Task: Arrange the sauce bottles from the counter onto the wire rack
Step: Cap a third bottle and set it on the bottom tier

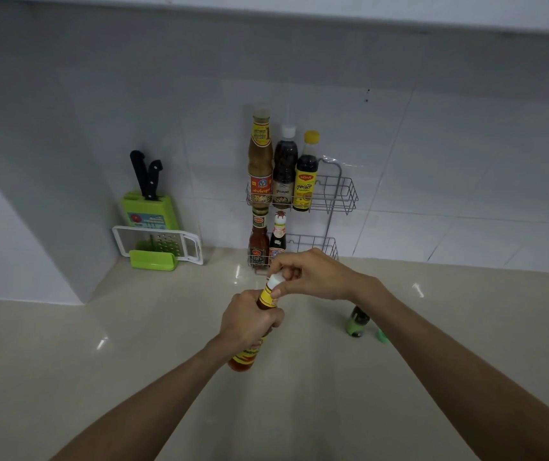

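I hold a red chilli sauce bottle [246, 356] with a yellow label above the counter, tilted away from me. My left hand [250, 319] grips its neck and body. My right hand [313, 276] pinches its white cap [275, 280]. Behind stands the two-tier wire rack [341, 194] on the tiled wall. Its upper tier holds three bottles: a brown sauce [260, 158], a dark one with a white cap [284, 168] and a dark one with a yellow cap [306, 174]. The lower tier holds a red sauce bottle [259, 241] and a dark bottle [278, 237], both at the left.
A small green-capped bottle [357, 322] stands on the beige counter [133, 344] to the right, a green lid [382, 336] beside it. A green knife block [148, 207] and a white-and-green grater [160, 244] sit at the back left corner.
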